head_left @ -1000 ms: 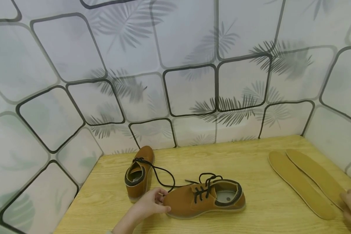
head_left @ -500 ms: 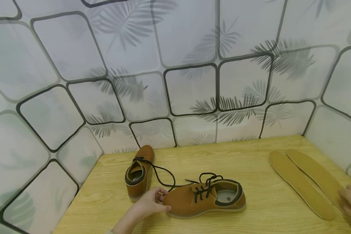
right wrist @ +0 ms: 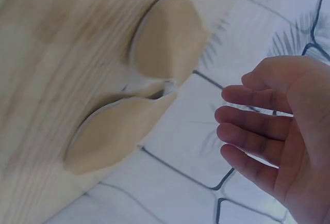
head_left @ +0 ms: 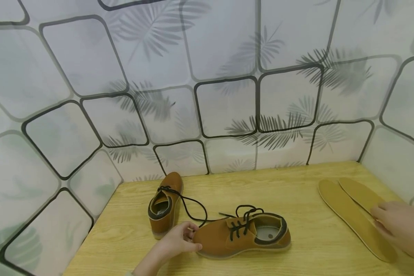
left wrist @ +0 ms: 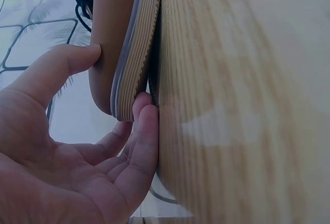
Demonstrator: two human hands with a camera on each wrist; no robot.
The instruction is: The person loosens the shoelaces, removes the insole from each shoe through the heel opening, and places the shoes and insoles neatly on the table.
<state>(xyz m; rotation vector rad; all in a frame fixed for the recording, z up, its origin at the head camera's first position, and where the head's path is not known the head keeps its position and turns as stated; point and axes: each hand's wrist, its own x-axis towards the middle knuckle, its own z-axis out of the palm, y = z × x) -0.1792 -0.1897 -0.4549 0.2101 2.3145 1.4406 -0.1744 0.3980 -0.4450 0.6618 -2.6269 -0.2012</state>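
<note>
My left hand (head_left: pixel 174 241) pinches the toe of a brown lace-up shoe (head_left: pixel 214 239), which lies lengthwise on the table with its heel to the right. The left wrist view shows the thumb on the upper and the fingertips by the edge of the ribbed sole (left wrist: pixel 135 53). Black laces (head_left: pixel 239 229) cross the shoe's front. On the right, my right hand (head_left: pixel 401 226) hovers over two tan insoles, partly hiding the right-hand insole (head_left: pixel 358 191) and the lower part of the left-hand insole (head_left: pixel 348 214). Its fingers (right wrist: pixel 252 126) are loosely bent and hold nothing.
A second brown shoe (head_left: pixel 163 225) stands at the left rear, toe toward the wall, its long black lace trailing to the first shoe. Patterned wall covering (head_left: pixel 224 107) bounds the wooden table (head_left: pixel 310 234) at the back and sides.
My right hand has come in from the right edge, moving left and up over the insoles. The left hand and both shoes stay where they were.
</note>
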